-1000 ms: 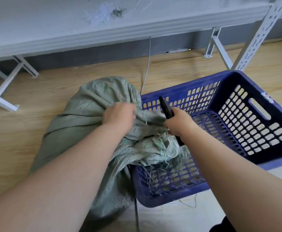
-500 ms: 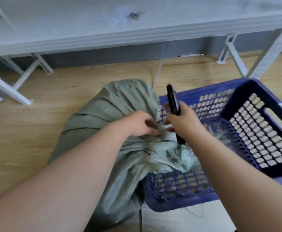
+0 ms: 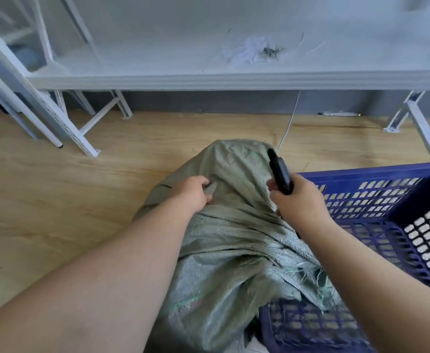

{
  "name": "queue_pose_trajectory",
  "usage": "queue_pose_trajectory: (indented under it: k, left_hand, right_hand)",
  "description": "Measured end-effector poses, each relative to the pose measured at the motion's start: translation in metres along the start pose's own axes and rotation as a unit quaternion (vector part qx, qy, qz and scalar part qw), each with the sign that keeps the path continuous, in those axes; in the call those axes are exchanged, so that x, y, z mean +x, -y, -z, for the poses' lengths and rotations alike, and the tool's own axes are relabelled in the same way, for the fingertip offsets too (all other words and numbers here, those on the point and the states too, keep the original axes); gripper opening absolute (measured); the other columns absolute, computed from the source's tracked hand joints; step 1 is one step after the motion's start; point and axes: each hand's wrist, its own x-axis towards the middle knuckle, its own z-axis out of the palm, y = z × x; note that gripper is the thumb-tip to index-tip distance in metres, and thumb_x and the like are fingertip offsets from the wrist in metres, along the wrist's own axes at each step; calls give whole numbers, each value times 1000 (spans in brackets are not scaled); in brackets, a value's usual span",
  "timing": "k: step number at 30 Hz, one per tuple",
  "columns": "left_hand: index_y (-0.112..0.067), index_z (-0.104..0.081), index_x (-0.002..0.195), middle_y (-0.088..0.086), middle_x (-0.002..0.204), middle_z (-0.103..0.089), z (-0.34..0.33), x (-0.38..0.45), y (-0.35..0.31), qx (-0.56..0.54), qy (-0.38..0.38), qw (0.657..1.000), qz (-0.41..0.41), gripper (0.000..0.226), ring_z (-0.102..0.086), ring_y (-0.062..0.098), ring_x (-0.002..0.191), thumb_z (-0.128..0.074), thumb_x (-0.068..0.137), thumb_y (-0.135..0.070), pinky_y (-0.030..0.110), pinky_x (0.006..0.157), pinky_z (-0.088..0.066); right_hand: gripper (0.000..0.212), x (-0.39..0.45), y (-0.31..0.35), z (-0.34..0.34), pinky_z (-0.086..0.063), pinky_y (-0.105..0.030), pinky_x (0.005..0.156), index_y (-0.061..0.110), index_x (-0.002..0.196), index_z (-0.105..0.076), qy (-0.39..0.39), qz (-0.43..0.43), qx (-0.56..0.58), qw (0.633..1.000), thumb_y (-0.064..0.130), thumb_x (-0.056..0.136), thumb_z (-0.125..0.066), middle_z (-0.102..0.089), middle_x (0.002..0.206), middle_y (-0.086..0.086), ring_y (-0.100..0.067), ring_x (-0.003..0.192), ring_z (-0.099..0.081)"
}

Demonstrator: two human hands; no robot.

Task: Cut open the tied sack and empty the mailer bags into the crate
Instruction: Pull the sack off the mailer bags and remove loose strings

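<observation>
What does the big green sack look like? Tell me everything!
The sack is dull green woven plastic, crumpled and bulging. It lies on the wooden floor, its frayed open end draped over the blue crate's rim. The left hand pinches its fabric; the right hand, holding a black cutter, grips it too.

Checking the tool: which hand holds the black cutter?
The right hand holds the cutter; the left hand only pinches the sack.
</observation>
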Motion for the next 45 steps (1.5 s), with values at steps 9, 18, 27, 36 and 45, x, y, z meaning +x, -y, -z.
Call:
queue_pose_trajectory:
  k: [9,18,27,36,45]
  left_hand:
    - [-28,-62,115,0,120,-65,15,9,22,-82,-110,987,84,29,-60,24,109,-52,92,-14,34,94,-48]
    - [-37,-67,110,-7,116,-67,27,11,49,4,8,1000,1,26,-61,19,107,-65,84,-33,34,95,-48]
    - [-29,-49,133,0,130,-57,41,16,74,-64,-194,975,85,46,-53,25,119,-55,91,-13,38,95,-46]
    - [-1,-30,146,18,153,-31,35,15,56,32,81,981,175,69,-34,33,138,-32,99,-51,36,108,-29]
    - [-11,-40,144,12,154,-31,28,13,73,25,120,991,58,43,-33,30,138,-40,102,-19,29,109,-26]
  right_hand:
    - [37,42,43,-53,-38,-24,61,24,115,-54,44,78,-152,984,27,81,-68,-63,94,1,-19,77,-55]
    - [53,65,51,-114,-34,-27,47,15,130,-37,33,0,-278,960,18,85,-66,-49,74,0,-25,71,-53]
    - [12,51,37,-83,-40,-29,55,17,75,-54,66,-97,144,983,7,82,-54,-51,60,-5,-18,51,-47]
    - [27,6,-4,-57,-52,-31,64,21,69,-57,127,-115,427,888,-2,83,-53,-60,62,-2,-19,59,-61]
    - [29,-1,-4,-60,-52,-23,52,16,70,-47,91,-121,495,856,-10,84,-44,-57,53,3,-14,50,-58]
